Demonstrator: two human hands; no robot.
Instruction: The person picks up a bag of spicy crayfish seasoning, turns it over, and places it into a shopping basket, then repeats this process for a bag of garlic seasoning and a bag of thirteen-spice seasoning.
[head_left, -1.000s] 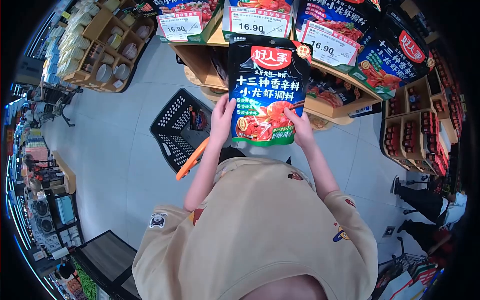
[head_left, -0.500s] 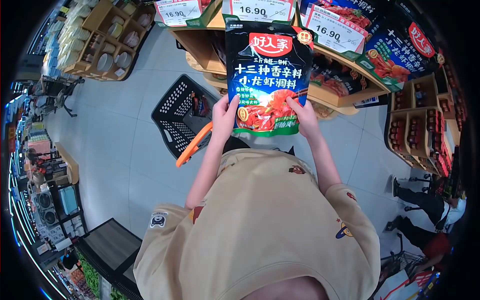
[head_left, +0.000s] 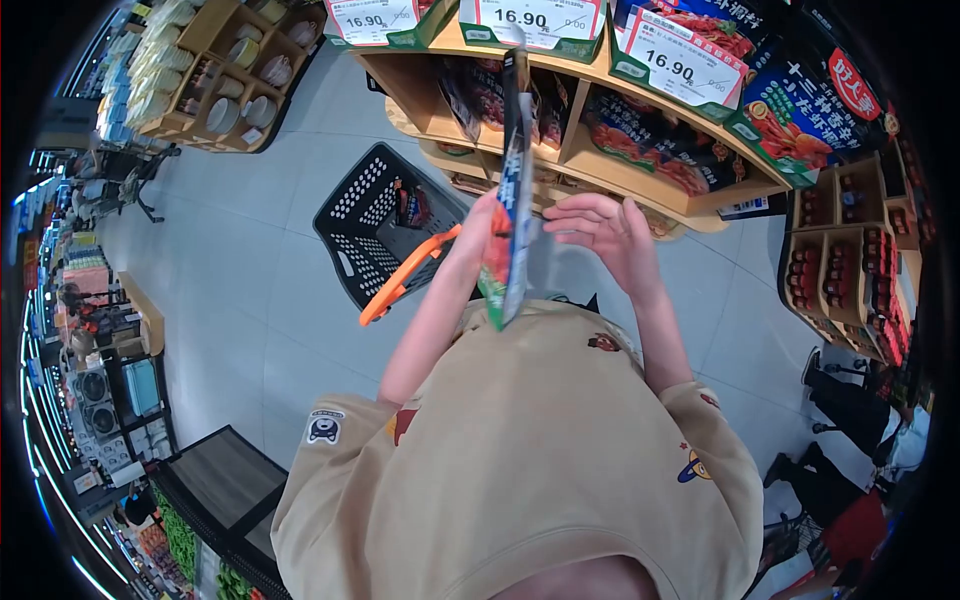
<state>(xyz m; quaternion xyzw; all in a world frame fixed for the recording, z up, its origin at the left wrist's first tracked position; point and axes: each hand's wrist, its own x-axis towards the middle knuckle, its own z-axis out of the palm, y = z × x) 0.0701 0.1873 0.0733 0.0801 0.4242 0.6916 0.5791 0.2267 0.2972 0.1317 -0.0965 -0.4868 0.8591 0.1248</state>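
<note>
A black seasoning pouch [head_left: 513,190] with a green bottom edge stands nearly edge-on to me, and its printed front is mostly turned out of sight. My left hand [head_left: 480,232] grips it at its left side, the fingers partly hidden behind it. Just to the right, my right hand [head_left: 608,235] is off the pouch, its fingers stretched out and apart. Below and left of the pouch a dark perforated shopping basket [head_left: 365,215] with an orange handle [head_left: 405,278] holds a small dark packet [head_left: 410,203].
Wooden shelving [head_left: 640,205] with more pouches and price cards [head_left: 680,62] stands ahead. Jars fill a rack [head_left: 835,265] on the right. Two people [head_left: 850,405] are at the lower right. A dark-framed stand [head_left: 225,480] is at lower left.
The pouch has turned from facing me to edge-on. My right hand has let go of it and opened, while my left hand still holds it.
</note>
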